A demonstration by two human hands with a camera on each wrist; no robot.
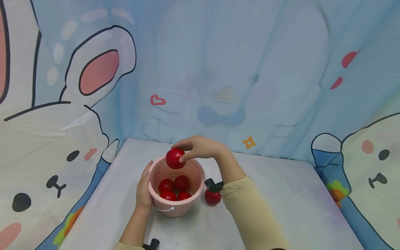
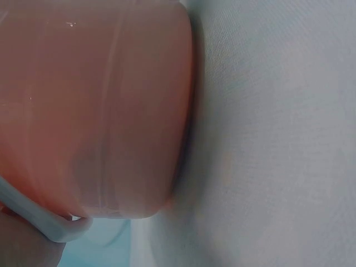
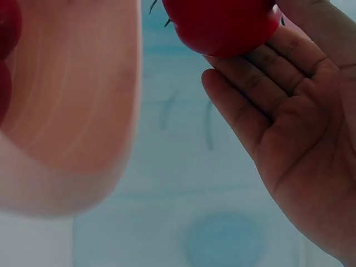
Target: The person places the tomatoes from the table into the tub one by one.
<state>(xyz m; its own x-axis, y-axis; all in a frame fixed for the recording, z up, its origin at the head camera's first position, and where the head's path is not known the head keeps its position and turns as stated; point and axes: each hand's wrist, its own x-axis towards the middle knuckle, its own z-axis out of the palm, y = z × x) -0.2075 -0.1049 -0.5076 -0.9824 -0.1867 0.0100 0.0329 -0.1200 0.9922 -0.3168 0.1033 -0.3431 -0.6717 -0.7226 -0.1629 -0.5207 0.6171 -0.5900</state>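
Pink plastic bucket (image 1: 176,194): a smooth, round pail with a thin white wire handle (image 1: 165,209) folded down at the front; it stands on the counter (image 1: 281,208), near its middle.
Left hand (image 1: 144,189): pressed flat against the bucket's left wall, fingers straight and wrapped lightly along the curve, seemingly to keep the light pail from sliding. The left wrist view shows only the glossy pink wall (image 2: 94,105) and the handle (image 2: 39,219) close up.
Right hand (image 1: 200,147): arched over the bucket's far rim, fingertips and thumb closed on a red tomato (image 1: 175,158) from above, so the fruit hangs just over the opening.
Held tomato: shiny, round, smooth-skinned; in the right wrist view it sits at the fingertips (image 3: 222,22) with the palm open beneath.
Tomatoes in bucket (image 1: 174,189): four red ones clustered on the bottom, touching each other.
Loose tomato (image 1: 213,197): on the counter just right of the bucket, partly behind the sleeve (image 1: 247,208).
Counter: covered in pale, matte cloth.
Backdrop (image 1: 93,69): soft blue fabric printed with cartoon rabbits.
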